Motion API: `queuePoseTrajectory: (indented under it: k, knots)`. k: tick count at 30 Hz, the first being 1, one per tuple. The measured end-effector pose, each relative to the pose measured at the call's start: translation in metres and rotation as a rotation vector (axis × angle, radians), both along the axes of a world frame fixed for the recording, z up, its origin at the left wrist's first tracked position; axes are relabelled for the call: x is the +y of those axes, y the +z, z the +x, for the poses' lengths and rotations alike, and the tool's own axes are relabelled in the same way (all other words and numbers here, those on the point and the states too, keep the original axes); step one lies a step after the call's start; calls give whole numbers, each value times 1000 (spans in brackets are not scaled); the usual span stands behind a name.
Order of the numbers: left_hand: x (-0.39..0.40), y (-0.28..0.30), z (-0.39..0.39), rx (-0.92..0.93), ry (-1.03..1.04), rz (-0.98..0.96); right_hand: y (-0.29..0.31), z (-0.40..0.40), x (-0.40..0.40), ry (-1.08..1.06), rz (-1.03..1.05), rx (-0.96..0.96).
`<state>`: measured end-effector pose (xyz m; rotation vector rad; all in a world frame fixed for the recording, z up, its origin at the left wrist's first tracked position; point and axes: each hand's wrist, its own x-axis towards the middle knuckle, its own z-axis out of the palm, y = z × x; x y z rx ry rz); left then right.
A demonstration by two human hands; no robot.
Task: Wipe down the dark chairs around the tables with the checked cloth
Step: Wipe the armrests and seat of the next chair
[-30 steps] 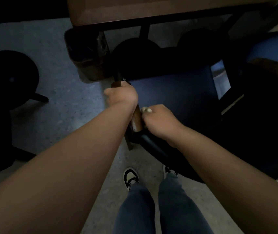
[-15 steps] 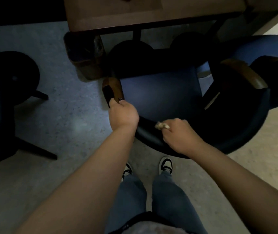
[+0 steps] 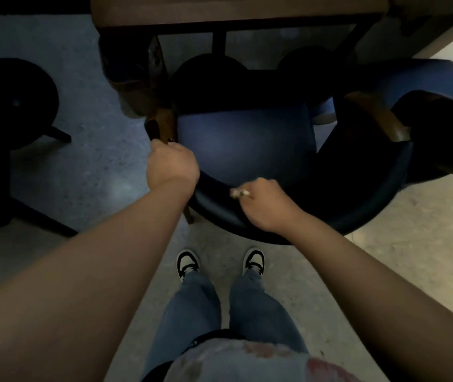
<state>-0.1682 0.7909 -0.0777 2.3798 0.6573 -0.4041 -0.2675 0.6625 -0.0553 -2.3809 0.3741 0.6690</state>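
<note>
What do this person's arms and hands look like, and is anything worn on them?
Both forearms are bare, with no sleeves, gloves, watch or bracelets in view. The left hand and right hand are bare too; the light is too dim to tell whether a finger carries a ring. Lower down, blue jeans and black-and-white sneakers show.

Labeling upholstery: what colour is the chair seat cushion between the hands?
Dark blue seat cushion, best seen in the head view, the only one.

Left hand (image 3: 172,168) around the chair (image 3: 244,150) arm, right hand (image 3: 265,204) with cloth (image 3: 239,192) on its backrest.
</note>
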Motion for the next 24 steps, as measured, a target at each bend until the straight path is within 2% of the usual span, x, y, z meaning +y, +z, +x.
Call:
queuePoseTrajectory:
  k: [3,7,13,15,18,20,22,24]
  knots:
    - [-5,1,-7,-135,-100,68,2,-3,-4,3,-59,53]
    - [-11,3,-15,-340,-338,267,-1,22,27,112,48,5]
    - [-5,-4,-9,-349,-693,171,6,-10,-17,207,32,26]
    - [-2,-2,-5,-358,-934,140,11,-21,-47,275,-3,68]
    - [0,6,-1,-352,-1418,147,15,-25,-99,296,-127,178]
    - [-1,7,-2,-331,-1617,143,12,-22,-117,275,-181,219]
    - [-1,3,-2,-328,-1588,95,7,-17,-106,230,-188,174]
    - [1,-2,0,-370,-1499,75,4,-14,-75,164,-105,83]
